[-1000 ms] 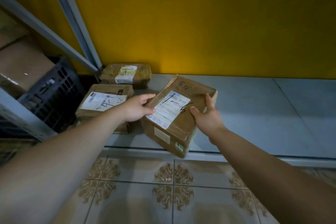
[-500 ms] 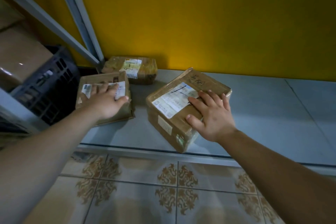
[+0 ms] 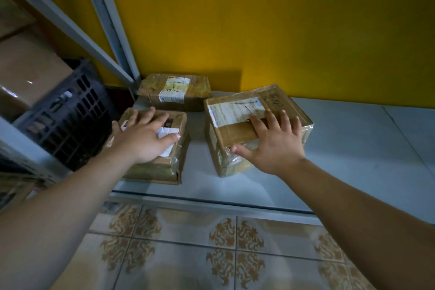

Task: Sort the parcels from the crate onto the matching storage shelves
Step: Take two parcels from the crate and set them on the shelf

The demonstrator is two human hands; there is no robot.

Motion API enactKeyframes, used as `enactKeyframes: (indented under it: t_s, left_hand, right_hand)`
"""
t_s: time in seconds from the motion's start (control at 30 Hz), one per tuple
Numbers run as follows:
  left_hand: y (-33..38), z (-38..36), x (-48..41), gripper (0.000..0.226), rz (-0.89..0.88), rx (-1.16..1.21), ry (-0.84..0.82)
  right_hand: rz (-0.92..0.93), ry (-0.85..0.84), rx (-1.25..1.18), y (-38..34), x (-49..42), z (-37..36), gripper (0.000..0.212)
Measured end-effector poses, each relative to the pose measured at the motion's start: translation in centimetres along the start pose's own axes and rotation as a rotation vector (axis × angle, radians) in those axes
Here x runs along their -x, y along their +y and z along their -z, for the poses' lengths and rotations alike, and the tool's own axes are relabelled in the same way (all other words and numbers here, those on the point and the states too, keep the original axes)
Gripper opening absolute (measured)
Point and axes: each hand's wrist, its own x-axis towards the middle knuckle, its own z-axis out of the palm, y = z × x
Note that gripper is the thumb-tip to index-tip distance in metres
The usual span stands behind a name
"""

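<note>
Parcels were found three in number on the shelf (image 3: 353, 148), which was backed by a yellow wall; a dark crate (image 3: 70, 120) was seen past its left end. The big parcel (image 3: 235, 110) was set in the shelf's left half, a little back from the front edge. The flat parcel (image 3: 175, 120) was laid beside it toward the left end, close to the front edge, with a gap kept between the two. The back parcel (image 3: 174, 88) was lodged in the back left corner, against the wall. The right hand (image 3: 273, 146) was laid flat on the big parcel's top, fingers straight and spread, nothing clasped. The left hand (image 3: 143, 139) was pressed likewise on the flat parcel, fingers apart and uncurled.

All three were judged to be stiff cardboard, taped and partly film-wrapped, so some slip was to be expected on the glossy tape. Weight could not be told, though none looked heavy. The big parcel would best be taken by its opposite side faces with both hands, not by the label or the loose wrap at its front corner.

One second before, the big parcel had been held tilted between both hands over the front edge. Half a second before, it had been set down askew near that edge. It was now squared to the wall and pushed further in. The left hand had been shifted from it to the flat parcel.
</note>
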Motion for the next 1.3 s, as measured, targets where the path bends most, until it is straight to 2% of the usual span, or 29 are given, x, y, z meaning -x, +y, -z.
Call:
enactKeyframes:
  t_s: [0.37,0.6,0.8,0.93,1.3]
  left_hand:
    - [-0.7,-0.2,0.6,0.076,-0.012,0.015,0.022]
    - [-0.7,-0.7,0.4,0.077,-0.005,-0.008,0.059]
    - [-0.6,-0.6,0.6,0.078,0.000,-0.003,0.068]
    - [-0.6,-0.5,0.6,0.090,0.005,0.016,0.046]
    - [-0.6,-0.6,0.8,0.090,0.002,0.033,0.068]
  right_hand:
    - [-0.203,0.016,-0.091,-2.2,-8.0,0.6,0.103]
    - [-0.199,0.057,-0.098,-1.5,-11.5,0.6,0.092]
    - [-0.212,0.098,-0.104,-0.6,-13.8,0.5,0.091]
    - [-0.211,0.118,-0.095,-0.5,-14.1,0.2,0.090]
    - [-0.202,0.118,-0.080,0.6,-14.0,0.2,0.090]
